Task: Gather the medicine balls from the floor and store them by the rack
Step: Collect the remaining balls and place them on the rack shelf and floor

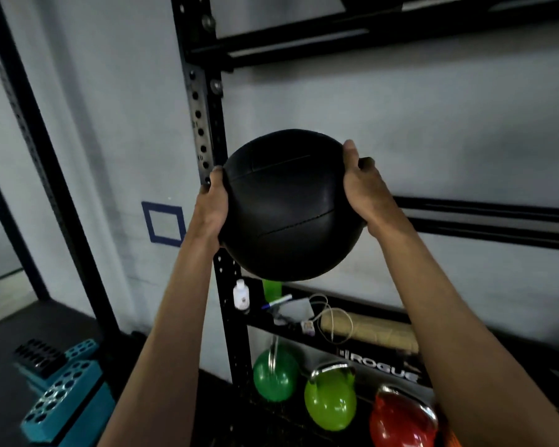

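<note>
Before the rack upright, I held the medicine ball aloft, left hand and right hand wrapped round opposite sides, both equally near; the rack's rails lay off to its right, about level.

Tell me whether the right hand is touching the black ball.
Touching. The head view shows the right hand pressed against the ball on its right side, the left hand holding the other side.

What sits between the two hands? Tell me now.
The black medicine ball fills the gap: the left hand holds one side, the right hand the other, in the head view.
</note>
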A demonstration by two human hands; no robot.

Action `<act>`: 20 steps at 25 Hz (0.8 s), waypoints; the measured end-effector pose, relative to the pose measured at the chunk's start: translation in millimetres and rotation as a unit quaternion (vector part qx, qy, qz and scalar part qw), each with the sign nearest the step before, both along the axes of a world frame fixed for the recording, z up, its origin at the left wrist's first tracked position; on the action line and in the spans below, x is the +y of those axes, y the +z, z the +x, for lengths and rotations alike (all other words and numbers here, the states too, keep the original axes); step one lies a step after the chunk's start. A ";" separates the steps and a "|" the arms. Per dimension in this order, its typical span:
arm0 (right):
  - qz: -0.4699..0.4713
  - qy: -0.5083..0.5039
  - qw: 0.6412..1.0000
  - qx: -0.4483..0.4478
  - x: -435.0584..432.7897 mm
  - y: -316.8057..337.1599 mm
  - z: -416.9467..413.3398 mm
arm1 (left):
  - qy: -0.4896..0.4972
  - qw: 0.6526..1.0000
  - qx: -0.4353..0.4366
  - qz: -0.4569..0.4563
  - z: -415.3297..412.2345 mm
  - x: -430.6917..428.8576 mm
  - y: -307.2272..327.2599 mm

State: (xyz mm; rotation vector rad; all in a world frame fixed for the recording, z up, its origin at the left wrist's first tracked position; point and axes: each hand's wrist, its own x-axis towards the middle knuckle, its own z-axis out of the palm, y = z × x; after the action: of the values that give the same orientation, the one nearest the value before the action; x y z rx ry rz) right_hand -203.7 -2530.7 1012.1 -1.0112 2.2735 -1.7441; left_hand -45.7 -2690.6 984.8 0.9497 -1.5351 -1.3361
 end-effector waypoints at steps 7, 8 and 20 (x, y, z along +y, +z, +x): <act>-0.057 0.009 0.997 0.049 -10.3 76.8 -6.4 | 0.023 0.996 0.052 -0.065 -6.8 -9.4 79.7; -0.067 0.013 0.996 0.054 -12.1 84.8 -8.2 | 0.028 0.995 0.059 -0.074 -7.5 -12.0 88.9; -0.188 -0.028 0.978 0.087 13.7 157.7 -30.7 | -0.004 0.973 0.179 -0.148 -46.7 6.9 173.3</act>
State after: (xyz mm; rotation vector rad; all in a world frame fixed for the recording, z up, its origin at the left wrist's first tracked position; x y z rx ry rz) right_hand -234.4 -2517.0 1169.7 -1.2154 2.1277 -2.2510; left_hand -92.4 -2683.6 1158.1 0.4862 -1.4058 -1.1674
